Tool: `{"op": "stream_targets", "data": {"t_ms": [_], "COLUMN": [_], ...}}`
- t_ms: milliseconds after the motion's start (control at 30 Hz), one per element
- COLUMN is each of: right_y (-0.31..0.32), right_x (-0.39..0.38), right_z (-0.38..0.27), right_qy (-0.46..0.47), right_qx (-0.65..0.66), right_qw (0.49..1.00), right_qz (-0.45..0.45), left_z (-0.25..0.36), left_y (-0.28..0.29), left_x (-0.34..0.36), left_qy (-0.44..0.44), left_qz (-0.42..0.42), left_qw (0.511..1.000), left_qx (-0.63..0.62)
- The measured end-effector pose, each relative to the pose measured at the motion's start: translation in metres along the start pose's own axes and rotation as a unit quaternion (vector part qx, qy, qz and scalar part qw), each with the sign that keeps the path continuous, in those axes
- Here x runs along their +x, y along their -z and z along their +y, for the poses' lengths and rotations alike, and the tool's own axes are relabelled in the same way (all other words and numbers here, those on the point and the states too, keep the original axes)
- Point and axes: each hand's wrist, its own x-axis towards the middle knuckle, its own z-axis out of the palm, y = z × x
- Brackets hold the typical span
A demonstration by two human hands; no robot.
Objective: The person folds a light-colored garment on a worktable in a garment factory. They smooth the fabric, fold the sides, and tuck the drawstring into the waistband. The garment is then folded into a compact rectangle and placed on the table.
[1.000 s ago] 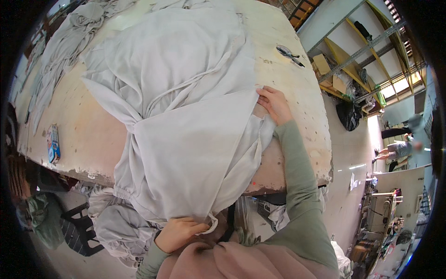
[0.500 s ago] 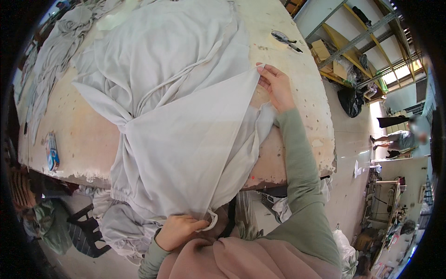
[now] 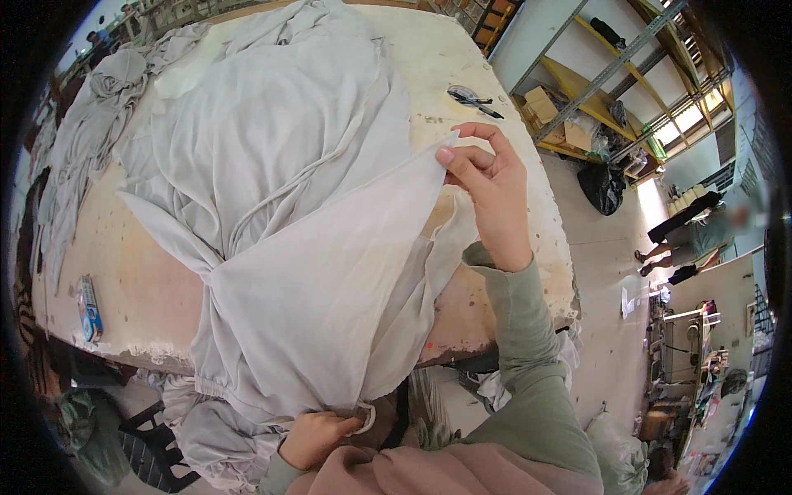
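A light grey garment (image 3: 272, 140) of thin, gathered fabric is spread over a worn, pale table (image 3: 148, 322). One triangular flap (image 3: 330, 280) of it is stretched toward me, and the cloth bunches to a gather at the flap's left. My right hand (image 3: 495, 186) pinches the flap's pointed corner between thumb and fingers, raised above the table. Close to my body at the table's near edge, my left hand (image 3: 320, 437) grips the lower end of the same garment. A small white loop (image 3: 365, 418) of cloth sticks out beside its fingers.
Scissors and a pen-like black tool (image 3: 474, 101) lie at the far right of the table. A blue-and-white small packet (image 3: 89, 309) rests at the left. More grey cloth (image 3: 99, 107) is heaped far left. A black chair (image 3: 153, 441) and metal shelving (image 3: 594, 78) stand beyond.
My right hand has lifted the flap's corner and drawn it slightly nearer, with the wrist turned upward. The left hand keeps its hold. The view has shifted a little.
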Motion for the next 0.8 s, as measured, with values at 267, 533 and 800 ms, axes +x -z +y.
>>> {"op": "stream_targets", "data": {"t_ms": [267,533,800], "right_y": [0.033,0.064,0.069], "right_x": [0.041,0.052,0.056], "right_z": [0.054,0.117,0.129], "right_qy": [-0.033,-0.072,-0.068], "right_qx": [0.005,0.031,-0.153], "right_qw": [0.999,0.996,0.983], "right_qz": [0.021,0.049,0.075], "left_z": [0.005,0.010,0.010], "left_y": [0.000,-0.005,-0.007], "left_x": [-0.006,-0.005,-0.006], "left_qy": [-0.026,-0.045,-0.048], "left_qz": [0.001,0.028,0.040], "left_qw": [1.000,0.998,0.998], "left_qx": [0.010,0.019,0.021]}}
